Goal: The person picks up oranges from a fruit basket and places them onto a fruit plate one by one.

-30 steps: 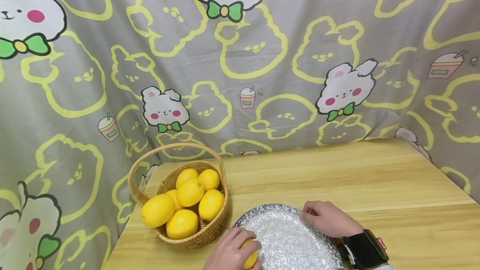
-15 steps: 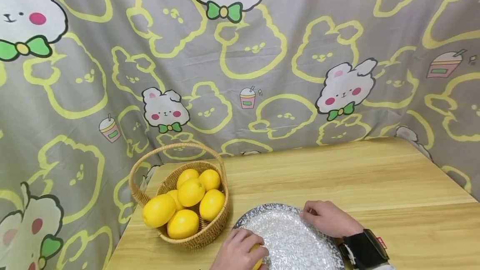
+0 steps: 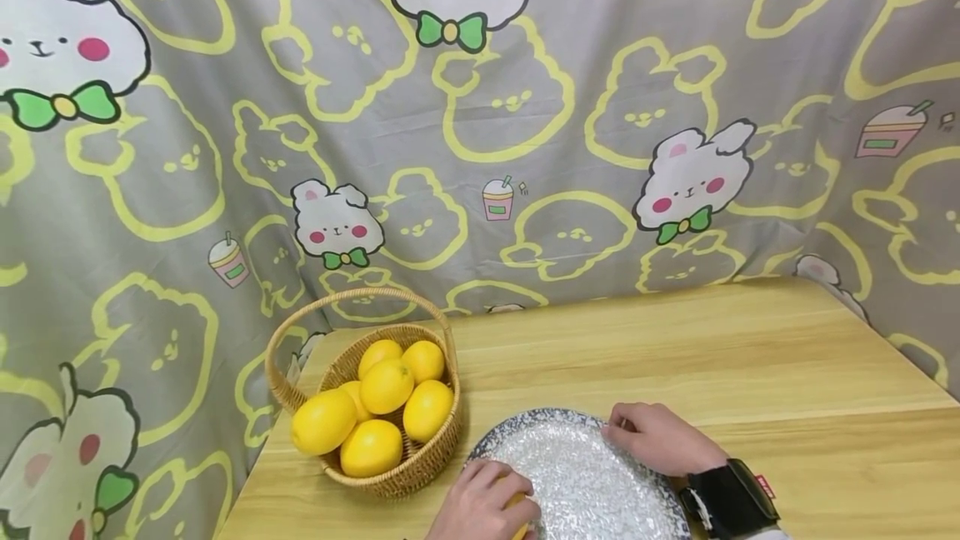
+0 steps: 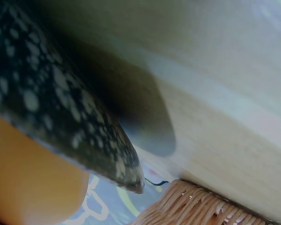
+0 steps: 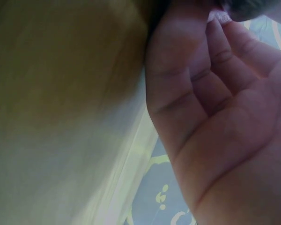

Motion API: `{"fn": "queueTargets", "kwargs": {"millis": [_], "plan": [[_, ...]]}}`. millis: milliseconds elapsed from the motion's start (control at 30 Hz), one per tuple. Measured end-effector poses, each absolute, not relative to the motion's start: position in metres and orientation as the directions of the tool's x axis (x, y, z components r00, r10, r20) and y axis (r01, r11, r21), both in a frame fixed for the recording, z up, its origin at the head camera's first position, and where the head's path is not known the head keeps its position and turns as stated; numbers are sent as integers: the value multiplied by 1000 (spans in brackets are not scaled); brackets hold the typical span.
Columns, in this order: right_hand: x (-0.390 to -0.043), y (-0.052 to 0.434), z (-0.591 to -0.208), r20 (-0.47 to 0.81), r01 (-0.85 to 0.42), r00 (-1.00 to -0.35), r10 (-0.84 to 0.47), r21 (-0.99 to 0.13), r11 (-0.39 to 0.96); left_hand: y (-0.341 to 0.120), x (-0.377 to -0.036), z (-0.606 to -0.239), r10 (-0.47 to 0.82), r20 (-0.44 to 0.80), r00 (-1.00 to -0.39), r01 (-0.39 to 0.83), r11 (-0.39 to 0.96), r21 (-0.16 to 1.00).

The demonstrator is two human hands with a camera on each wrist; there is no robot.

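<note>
A speckled grey plate (image 3: 577, 482) with a dark rim lies on the wooden table near its front edge. My left hand (image 3: 480, 502) grips a yellow lemon (image 3: 517, 505) over the plate's left side; most of the lemon is hidden under my fingers. In the left wrist view the plate's dark speckled rim (image 4: 61, 112) runs diagonally, with the lemon (image 4: 23, 183) below it. My right hand (image 3: 656, 436) pinches the plate's far right rim, fingers curled onto it. The right wrist view shows my palm (image 5: 225, 117) up close, with the fingertips (image 5: 218, 16) against the plate edge.
A wicker basket (image 3: 408, 473) with a hoop handle stands left of the plate, holding several lemons (image 3: 386, 386). A black wrist strap (image 3: 731, 498) sits on my right wrist. A printed cloth (image 3: 480, 107) hangs behind the table (image 3: 675, 348), whose left edge is beside the basket.
My left hand has moved the lemon slightly rightward, further over the plate. The right hand has stayed on the rim. The head view has shifted a little.
</note>
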State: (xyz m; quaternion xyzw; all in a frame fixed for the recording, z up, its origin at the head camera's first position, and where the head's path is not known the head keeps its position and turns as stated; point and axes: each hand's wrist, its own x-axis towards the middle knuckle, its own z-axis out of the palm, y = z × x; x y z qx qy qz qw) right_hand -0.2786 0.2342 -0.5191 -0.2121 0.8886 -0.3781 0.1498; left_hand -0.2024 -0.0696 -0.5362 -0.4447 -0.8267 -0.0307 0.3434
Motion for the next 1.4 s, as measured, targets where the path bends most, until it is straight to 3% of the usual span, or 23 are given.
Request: {"fn": "queueTargets", "kwargs": {"millis": [367,800,1400], "plan": [[-278,234,-520,-91,-271,-868,-488,-736,620,-68,-202,-537,720,598,-353,753,598,-276],[-278,236,-521,-72,-298,-858,-509,-738,606,-68,-197,-528,763,472,-442,756,600,-261],[-278,237,-521,-90,-278,-855,-511,-752,598,-68,-198,-519,794,391,-465,785,574,-232]]}}
